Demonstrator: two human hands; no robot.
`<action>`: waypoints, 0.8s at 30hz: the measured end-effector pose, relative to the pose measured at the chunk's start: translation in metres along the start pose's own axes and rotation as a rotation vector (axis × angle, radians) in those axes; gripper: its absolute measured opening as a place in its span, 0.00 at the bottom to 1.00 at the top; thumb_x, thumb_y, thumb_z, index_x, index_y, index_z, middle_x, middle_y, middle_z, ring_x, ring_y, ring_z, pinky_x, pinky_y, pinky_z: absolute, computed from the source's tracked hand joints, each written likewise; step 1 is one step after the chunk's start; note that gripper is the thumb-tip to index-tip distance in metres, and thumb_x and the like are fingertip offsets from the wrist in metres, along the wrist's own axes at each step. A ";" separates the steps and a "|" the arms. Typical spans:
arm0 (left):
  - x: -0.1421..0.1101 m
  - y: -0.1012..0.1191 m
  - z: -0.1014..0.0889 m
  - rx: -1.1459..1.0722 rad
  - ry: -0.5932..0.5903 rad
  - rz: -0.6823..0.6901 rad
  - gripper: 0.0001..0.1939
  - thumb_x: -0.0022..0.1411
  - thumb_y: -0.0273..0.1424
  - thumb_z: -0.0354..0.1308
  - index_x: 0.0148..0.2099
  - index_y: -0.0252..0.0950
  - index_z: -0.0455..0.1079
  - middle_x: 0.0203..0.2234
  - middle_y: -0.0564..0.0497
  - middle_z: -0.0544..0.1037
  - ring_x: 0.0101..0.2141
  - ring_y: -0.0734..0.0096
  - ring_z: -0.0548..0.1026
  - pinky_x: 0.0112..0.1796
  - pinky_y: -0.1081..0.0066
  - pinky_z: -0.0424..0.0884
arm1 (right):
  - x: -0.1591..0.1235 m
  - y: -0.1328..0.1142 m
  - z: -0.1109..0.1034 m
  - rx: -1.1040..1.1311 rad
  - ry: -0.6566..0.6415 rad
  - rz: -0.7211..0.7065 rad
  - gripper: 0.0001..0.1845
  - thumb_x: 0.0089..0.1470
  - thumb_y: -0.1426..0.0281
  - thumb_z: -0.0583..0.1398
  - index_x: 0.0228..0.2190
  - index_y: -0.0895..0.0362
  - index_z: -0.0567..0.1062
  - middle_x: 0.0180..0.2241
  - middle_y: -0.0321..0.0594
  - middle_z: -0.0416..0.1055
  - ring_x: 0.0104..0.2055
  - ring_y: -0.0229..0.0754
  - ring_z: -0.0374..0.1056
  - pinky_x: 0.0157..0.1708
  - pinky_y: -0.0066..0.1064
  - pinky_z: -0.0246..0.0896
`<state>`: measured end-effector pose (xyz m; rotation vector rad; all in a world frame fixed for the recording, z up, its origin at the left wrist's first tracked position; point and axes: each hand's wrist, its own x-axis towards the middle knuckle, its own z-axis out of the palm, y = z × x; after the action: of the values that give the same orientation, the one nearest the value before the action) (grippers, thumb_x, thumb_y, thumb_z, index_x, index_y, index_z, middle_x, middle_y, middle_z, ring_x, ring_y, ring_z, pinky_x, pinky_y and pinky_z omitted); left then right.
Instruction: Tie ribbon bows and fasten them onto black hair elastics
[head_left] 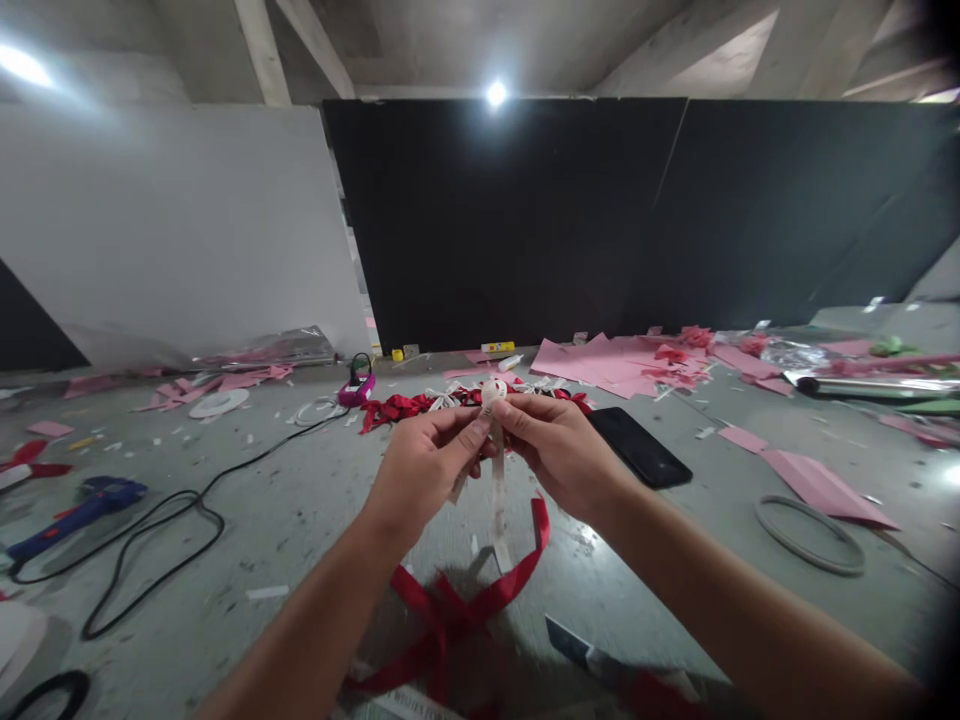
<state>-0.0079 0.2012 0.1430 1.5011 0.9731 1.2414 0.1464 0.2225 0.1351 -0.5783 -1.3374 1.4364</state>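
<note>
Both my hands are raised over the grey floor, pinching the same strip of white ribbon (496,470). My left hand (424,465) grips it from the left with thumb and fingers closed. My right hand (559,445) pinches it from the right, fingertips touching the left hand's. A small loop of the white ribbon (493,389) sticks up above the fingers, and its tail hangs down toward a red ribbon (480,600) lying curled on the floor below.
A row of red and white bows (409,405) lies behind the hands, a black phone (639,447) to the right. Pink paper sheets (615,362), a grey ring (808,520), a blue glue gun (79,510) with black cable (172,530), and tape rolls (218,403) are scattered around.
</note>
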 end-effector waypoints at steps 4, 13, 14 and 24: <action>0.002 -0.007 -0.001 -0.132 -0.014 -0.059 0.09 0.57 0.36 0.63 0.35 0.35 0.77 0.24 0.51 0.76 0.23 0.78 0.67 0.25 0.76 0.63 | -0.001 0.001 0.000 -0.093 0.003 -0.036 0.10 0.55 0.63 0.64 0.28 0.58 0.79 0.26 0.39 0.72 0.30 0.38 0.67 0.34 0.32 0.62; 0.003 -0.010 0.004 -0.262 0.004 -0.170 0.11 0.54 0.34 0.66 0.35 0.32 0.73 0.23 0.51 0.76 0.21 0.79 0.68 0.23 0.76 0.63 | -0.001 0.001 0.002 -0.181 0.132 -0.081 0.09 0.50 0.65 0.66 0.27 0.58 0.77 0.25 0.37 0.72 0.29 0.36 0.65 0.32 0.31 0.60; 0.003 -0.011 0.004 -0.272 0.006 -0.175 0.11 0.54 0.34 0.66 0.36 0.32 0.72 0.23 0.52 0.76 0.22 0.78 0.68 0.23 0.76 0.63 | -0.001 0.002 0.002 -0.168 0.137 -0.073 0.09 0.50 0.65 0.66 0.27 0.59 0.77 0.25 0.37 0.72 0.28 0.36 0.65 0.32 0.31 0.60; 0.003 -0.017 0.004 -0.239 -0.069 -0.129 0.12 0.57 0.36 0.64 0.32 0.31 0.71 0.22 0.52 0.73 0.21 0.80 0.65 0.24 0.76 0.61 | 0.000 0.002 0.002 -0.034 0.063 -0.020 0.10 0.52 0.65 0.65 0.27 0.59 0.74 0.27 0.38 0.70 0.29 0.36 0.65 0.33 0.32 0.60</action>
<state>-0.0033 0.2080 0.1273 1.2668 0.8308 1.1623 0.1439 0.2219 0.1334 -0.6265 -1.3164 1.3708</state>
